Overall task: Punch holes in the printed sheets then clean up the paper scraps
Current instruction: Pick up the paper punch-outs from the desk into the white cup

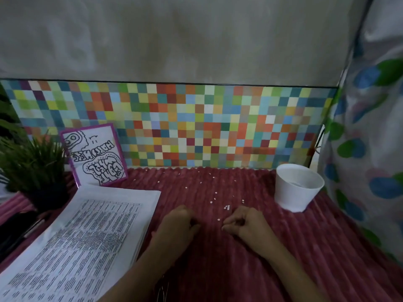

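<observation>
Several small white paper scraps lie scattered over the red ribbed cloth, most of them just beyond my hands and a few near the back wall. My left hand rests on the cloth with its fingers curled under; what it holds is hidden. My right hand rests beside it, thumb and fingertips pinched together low on the cloth with a pale speck at the tips. One scrap lies between the two hands. The thick stack of printed sheets sits to the left, touching my left forearm.
A white paper cup stands at the back right. A potted green plant and a purple-framed drawing stand at the back left. A colourful checkered strip runs along the wall. A flowered curtain hangs on the right.
</observation>
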